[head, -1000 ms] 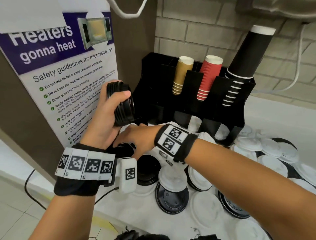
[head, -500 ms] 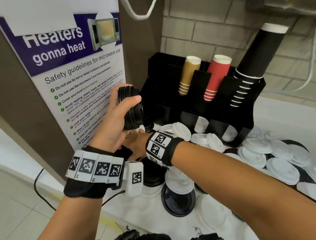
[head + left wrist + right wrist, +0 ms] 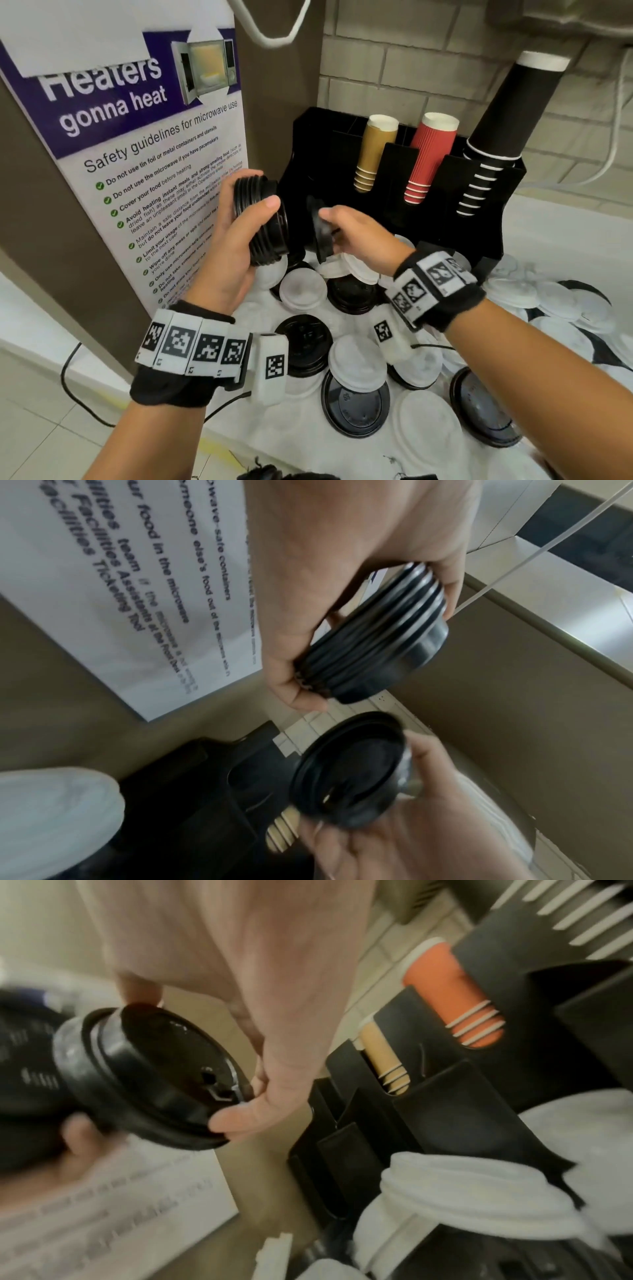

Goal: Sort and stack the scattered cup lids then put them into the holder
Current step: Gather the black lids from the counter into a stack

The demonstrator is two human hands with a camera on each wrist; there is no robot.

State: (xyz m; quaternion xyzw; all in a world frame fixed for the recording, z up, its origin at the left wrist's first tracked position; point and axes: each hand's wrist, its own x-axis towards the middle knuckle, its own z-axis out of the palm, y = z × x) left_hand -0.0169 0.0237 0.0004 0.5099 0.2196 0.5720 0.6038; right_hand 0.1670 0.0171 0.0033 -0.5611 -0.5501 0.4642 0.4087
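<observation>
My left hand [image 3: 236, 236] grips a stack of several black lids [image 3: 262, 222] held on its side in front of the poster. The same lid stack [image 3: 373, 639] fills the left wrist view. My right hand [image 3: 346, 233] holds a single black lid [image 3: 318, 229] by its rim, just right of the stack with a small gap between them. That single lid [image 3: 150, 1077] shows its top in the right wrist view. The black holder [image 3: 390, 205] stands behind both hands. Loose white lids [image 3: 303, 289] and black lids [image 3: 354, 404] lie scattered on the counter below.
The holder carries a tan cup stack [image 3: 375, 150], a red cup stack [image 3: 430, 154] and a tall black cup stack [image 3: 503, 123]. A microwave safety poster [image 3: 137, 137] covers the wall on the left. White lids [image 3: 513, 291] spread to the right. A cable [image 3: 78, 394] hangs past the counter's left edge.
My right hand has come up from the lid pile with one black lid and now holds it beside the stack. My left hand has kept the stack raised, tilting it slightly.
</observation>
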